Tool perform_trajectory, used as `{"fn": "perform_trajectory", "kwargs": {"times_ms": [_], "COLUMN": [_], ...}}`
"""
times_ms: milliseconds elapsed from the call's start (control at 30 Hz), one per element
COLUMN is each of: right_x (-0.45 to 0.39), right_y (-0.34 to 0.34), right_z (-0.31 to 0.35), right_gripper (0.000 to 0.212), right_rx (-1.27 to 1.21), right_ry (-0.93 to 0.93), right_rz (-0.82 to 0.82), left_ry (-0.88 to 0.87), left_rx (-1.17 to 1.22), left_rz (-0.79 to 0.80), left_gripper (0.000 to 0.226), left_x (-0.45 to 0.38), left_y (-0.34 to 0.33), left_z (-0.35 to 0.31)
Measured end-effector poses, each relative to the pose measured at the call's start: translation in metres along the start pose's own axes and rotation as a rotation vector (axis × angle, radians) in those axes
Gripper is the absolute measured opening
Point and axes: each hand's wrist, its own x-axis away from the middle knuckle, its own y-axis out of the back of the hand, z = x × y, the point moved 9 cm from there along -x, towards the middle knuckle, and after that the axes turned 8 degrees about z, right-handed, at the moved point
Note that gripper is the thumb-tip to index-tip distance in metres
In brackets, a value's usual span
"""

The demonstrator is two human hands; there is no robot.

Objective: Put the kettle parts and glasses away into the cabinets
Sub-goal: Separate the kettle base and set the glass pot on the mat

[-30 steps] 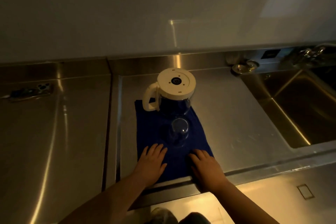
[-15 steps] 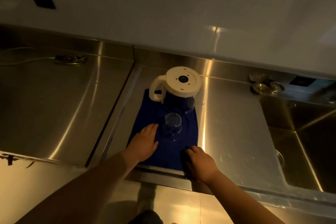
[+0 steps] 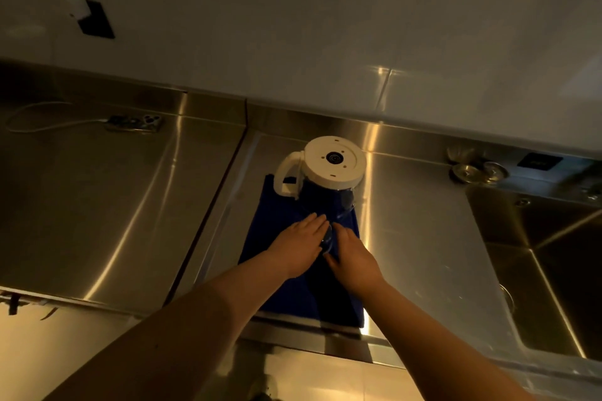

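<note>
While flanking glass (image 3: 328, 239) on cloth (image 3: 280, 215): L hand (image 3: 301, 246) & R hand (image 3: 353, 262).

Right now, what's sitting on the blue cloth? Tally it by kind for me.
Kettle jugs, upside down with white base up: 1
Clear glasses, between the left hand and right hand: 1
Total on the blue cloth: 2

Dim warm light — steel counter (image 3: 97, 205), sink (image 3: 553, 270) at right, pale wall (image 3: 293, 26) behind.
</note>
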Motion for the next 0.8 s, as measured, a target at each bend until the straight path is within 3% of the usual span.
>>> {"fn": "perform_trajectory", "kwargs": {"times_ms": [200,567,800], "right_x": [-0.006,-0.026,-0.043], "right_y": [-0.005,-0.012,-0.040], "right_z": [-0.004,0.019,0.038], "right_gripper": [0.066,0.050,0.077], "right_rx": [-0.040,-0.073,-0.030], "right_ry": [-0.051,0.017,0.085], "right_rz": [-0.003,-0.053,-0.021], "left_ry": [-0.041,-0.028,0.047], "left_rx": [-0.135,-0.093,-0.071], "left_rz": [-0.007,-0.019,-0.028], "left_gripper": [0.064,0.068,0.084], "left_x": [0.002,0.017,0.032], "left_y": [-0.011,-0.001,-0.004], "left_z": [0.001,0.020,0.051]}}
